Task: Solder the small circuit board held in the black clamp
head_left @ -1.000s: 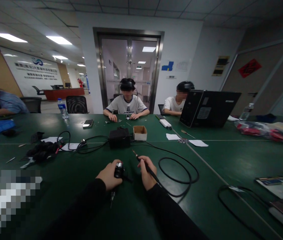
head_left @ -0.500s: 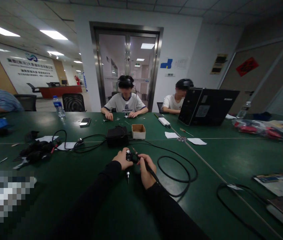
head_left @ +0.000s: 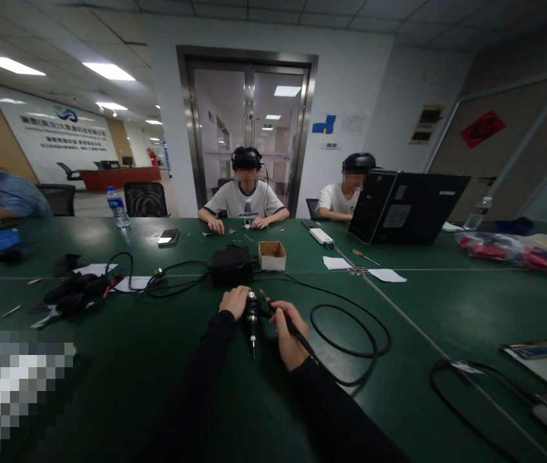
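My right hand (head_left: 291,334) is closed round the black handle of a soldering iron (head_left: 297,335), held like a pen. Its thin tip points away and to the left. A black tool (head_left: 253,315) with a silver cap, silver rings and a thin point lies between my hands, its point towards me. My left hand (head_left: 233,303) rests just left of this tool, back up. Its fingers reach forward to the silver cap, apparently uncurled. Their tips are too small to make out, and the thumb is hidden.
A black box (head_left: 231,265) with cables and a small open carton (head_left: 272,257) stand beyond my hands. A looped black cable (head_left: 351,307) lies to the right. Tangled black gear (head_left: 78,292) is on the left. Two people sit across the green table, one behind a large black case (head_left: 408,207).
My left hand has slid left off the middle of the black tool, so more of its body shows. My right hand keeps hold of the soldering iron. The view has shifted slightly.
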A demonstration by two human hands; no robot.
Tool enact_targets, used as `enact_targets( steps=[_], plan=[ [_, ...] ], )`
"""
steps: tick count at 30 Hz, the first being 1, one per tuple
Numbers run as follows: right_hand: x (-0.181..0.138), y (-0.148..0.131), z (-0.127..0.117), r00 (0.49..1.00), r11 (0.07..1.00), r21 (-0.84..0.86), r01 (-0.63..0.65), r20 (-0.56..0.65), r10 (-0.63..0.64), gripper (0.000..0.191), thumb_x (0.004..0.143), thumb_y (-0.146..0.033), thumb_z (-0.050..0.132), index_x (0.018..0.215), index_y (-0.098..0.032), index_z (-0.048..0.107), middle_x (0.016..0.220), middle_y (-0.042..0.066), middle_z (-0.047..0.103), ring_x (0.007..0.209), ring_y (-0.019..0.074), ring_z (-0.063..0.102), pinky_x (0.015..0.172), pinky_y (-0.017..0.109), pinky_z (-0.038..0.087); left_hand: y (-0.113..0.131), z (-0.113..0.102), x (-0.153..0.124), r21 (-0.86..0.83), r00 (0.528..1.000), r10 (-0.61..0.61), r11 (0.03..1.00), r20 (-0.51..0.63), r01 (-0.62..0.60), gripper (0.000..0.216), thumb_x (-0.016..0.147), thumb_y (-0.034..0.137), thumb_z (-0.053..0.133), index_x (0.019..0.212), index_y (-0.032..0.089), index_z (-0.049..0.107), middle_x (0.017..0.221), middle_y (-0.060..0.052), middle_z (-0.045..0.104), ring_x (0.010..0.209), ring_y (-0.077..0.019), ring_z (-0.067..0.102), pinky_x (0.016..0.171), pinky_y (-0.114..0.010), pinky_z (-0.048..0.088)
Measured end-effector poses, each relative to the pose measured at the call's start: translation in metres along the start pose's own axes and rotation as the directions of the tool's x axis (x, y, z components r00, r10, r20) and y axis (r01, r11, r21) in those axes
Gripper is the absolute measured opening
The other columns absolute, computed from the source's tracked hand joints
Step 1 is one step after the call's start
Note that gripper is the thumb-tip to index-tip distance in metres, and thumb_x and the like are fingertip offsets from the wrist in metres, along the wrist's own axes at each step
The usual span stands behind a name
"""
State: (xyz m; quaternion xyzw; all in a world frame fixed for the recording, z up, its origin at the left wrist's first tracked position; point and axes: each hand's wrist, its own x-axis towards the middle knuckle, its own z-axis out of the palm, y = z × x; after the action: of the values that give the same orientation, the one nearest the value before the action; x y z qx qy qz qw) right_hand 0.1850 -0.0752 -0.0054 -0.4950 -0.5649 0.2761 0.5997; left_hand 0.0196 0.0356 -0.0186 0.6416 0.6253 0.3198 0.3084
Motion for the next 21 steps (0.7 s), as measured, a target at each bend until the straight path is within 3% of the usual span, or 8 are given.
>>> enact_targets(
  steps=[3,7,11,21],
  plan=[
    [0.0,-0.002,0.001,1.0,1.0,-0.009,0.016,0.006,-0.016,0.024,0.092,-0.036,0.05,0.097,-0.02,0.067,0.07,-0.001,0.062,0.061,0.0152,0.058,0.058,0.024,0.045,-0.01,0.005,-0.004,-0.101,0.997,-0.002,0.995,-0.074,-0.005,0.027,0.091,0.031,0.041,0.108,0.028,0.061,0.108,-0.004,0.07,0.105,-0.0263,0.062,0.098,-0.039,0.042],
    [-0.001,-0.002,0.002,0.996,0.999,0.0,0.053,0.067,-0.053,0.022,0.092,-0.034,0.051,0.098,-0.02,0.068,0.073,0.0,0.064,0.064,0.0153,0.061,0.06,0.024,0.047,-0.023,0.01,-0.001,-0.224,0.992,0.067,0.971,-0.108,-0.09,0.024,0.088,0.028,0.046,0.11,0.027,0.057,0.093,0.0,0.071,0.091,-0.0202,0.065,0.089,-0.032,0.046],
    [-0.001,-0.001,0.003,0.987,0.995,0.0,0.097,0.13,-0.096,0.02,0.092,-0.032,0.053,0.099,-0.021,0.068,0.078,0.001,0.067,0.072,0.016,0.064,0.067,0.024,0.05,-0.027,0.011,0.001,-0.283,0.987,0.097,0.95,-0.125,-0.129,0.023,0.087,0.029,0.049,0.108,0.027,0.057,0.09,0.001,0.073,0.087,-0.0185,0.067,0.086,-0.03,0.048],
    [-0.002,-0.001,0.003,0.983,0.992,-0.03,0.12,0.147,-0.114,0.02,0.093,-0.03,0.052,0.099,-0.021,0.069,0.08,0.001,0.069,0.072,0.0154,0.065,0.068,0.023,0.051,-0.018,0.01,-0.009,-0.342,0.984,0.123,0.926,-0.128,-0.16,0.021,0.085,0.027,0.053,0.104,0.027,0.058,0.089,0.002,0.074,0.088,-0.0177,0.068,0.089,-0.03,0.048]
  ],
)
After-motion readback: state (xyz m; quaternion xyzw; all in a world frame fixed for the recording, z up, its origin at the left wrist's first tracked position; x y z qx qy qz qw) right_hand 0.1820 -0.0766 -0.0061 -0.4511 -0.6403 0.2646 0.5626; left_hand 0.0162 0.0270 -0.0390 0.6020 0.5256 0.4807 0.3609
